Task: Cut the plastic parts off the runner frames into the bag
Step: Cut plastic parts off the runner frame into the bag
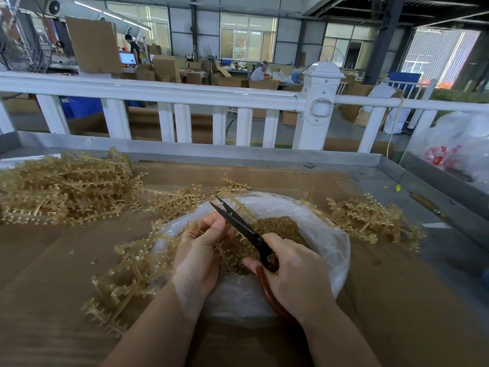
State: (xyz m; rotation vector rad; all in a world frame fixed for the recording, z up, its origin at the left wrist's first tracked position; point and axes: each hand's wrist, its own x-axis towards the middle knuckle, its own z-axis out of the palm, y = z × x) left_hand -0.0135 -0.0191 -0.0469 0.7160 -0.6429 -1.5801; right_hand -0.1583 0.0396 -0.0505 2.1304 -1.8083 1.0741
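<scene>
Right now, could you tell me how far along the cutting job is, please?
Done: cut parts already lie in the bag. In hand: the left hand holds a runner frame over it while the right hand works the scissors. Left: a large pile of frames far left.

I find no legible text, label, brand or number anywhere in my head view. The white plastic bag (449, 152) at the far right, beyond the bench edge, carries a red print, but it is too blurred for me to read. The lit monitor (127, 58) in the background shows a bright display whose content is too small to make out. The cardboard boxes (164, 67) behind the railing show no readable markings.
</scene>
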